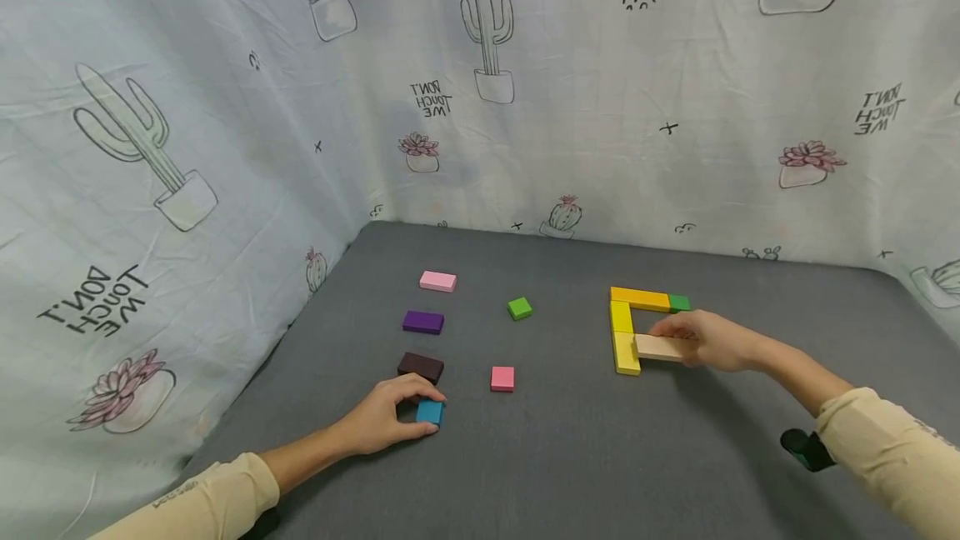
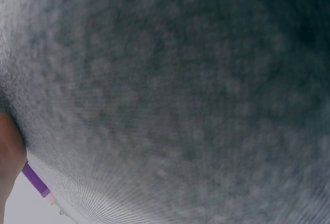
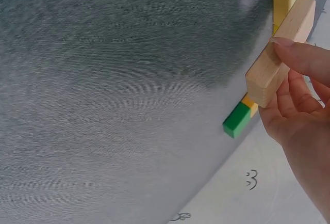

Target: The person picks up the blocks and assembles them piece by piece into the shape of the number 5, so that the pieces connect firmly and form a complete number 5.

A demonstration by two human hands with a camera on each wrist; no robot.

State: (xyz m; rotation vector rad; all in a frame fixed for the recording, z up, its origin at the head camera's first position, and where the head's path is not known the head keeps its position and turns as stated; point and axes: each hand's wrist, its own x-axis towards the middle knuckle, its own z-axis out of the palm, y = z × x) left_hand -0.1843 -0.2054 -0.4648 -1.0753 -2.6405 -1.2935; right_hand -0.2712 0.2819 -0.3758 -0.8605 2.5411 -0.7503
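On the left of the head view, my left hand (image 1: 378,417) pinches a small blue block (image 1: 430,412) between thumb and fingers at the grey table. A dark brown block (image 1: 421,367) lies just beyond those fingertips. My right hand (image 1: 716,342) holds a long plain wooden block (image 1: 657,347) by thumb and fingers; its far end overlaps the lower yellow block (image 1: 627,355) in the head view. The right wrist view shows the thumb across the wooden block (image 3: 281,53). An upper yellow block (image 1: 621,317), an orange block (image 1: 639,298) and a green block (image 1: 678,303) continue that bracket-shaped row.
Purple (image 1: 423,322) and light pink (image 1: 438,281) blocks lie farther back on the left. A bright green block (image 1: 519,308) and a pink square block (image 1: 502,379) lie mid-table. A patterned curtain (image 1: 585,107) hangs behind the grey table (image 1: 555,457).
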